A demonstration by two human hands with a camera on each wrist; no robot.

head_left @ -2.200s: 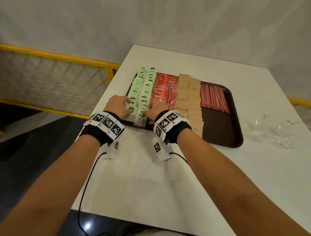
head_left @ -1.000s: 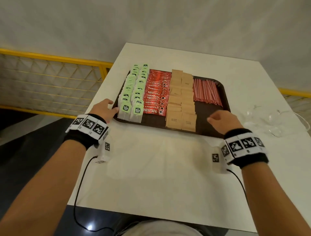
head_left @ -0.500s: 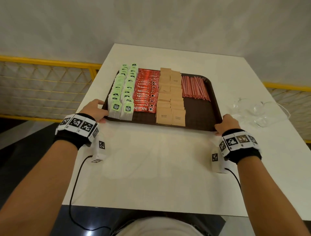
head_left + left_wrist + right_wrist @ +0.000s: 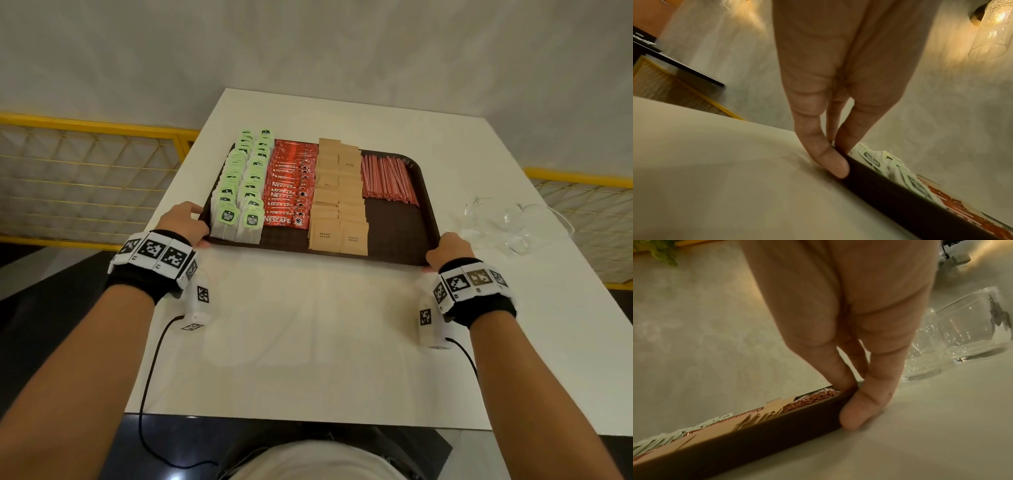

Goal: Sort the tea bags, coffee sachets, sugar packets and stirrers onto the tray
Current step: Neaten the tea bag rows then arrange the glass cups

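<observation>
Since 2.2 s back: both hands off the tea bags, now apart at the tray's near corners. Since 0.5 s back: hardly any change, same holds.

Left hand [image 4: 183, 221] at near-left corner of the brown tray [image 4: 400, 236]; in the left wrist view thumb under the rim, fingers on top, pinching the edge [image 4: 900, 203]. Right hand [image 4: 448, 251] at near-right corner; in the right wrist view same pinch, thumb low against the outer wall [image 4: 756, 434], fingers over the rim. Both grips narrow, closed on the tray rim. Tray flat on the table, not visibly lifted.

Contents, left to right:
- tea bags [image 4: 245, 185]: 2 columns, green tags, overlapped; exact count not readable.
- Nescafe coffee sachets [image 4: 291, 181]: 1 stacked column, red; count not readable.
- brown sugar packets [image 4: 337, 198]: 2 columns, kraft paper; count not readable.
- stirrers [image 4: 388, 178]: 1 bundle, red, far-right part of tray; too fine to count.
Four groups, side by side, touching or nearly so; bare tray floor near the right hand.

Off the tray: clear plastic containers [image 4: 507, 222] on the table, right of the tray, looks like 2 or 3.

Surface: white table [image 4: 308, 342], plain. Grey mottled wall behind. Yellow mesh railing [image 4: 85, 161] on both sides. Glass wall lamp [image 4: 995, 27] lit in the left wrist view.
</observation>
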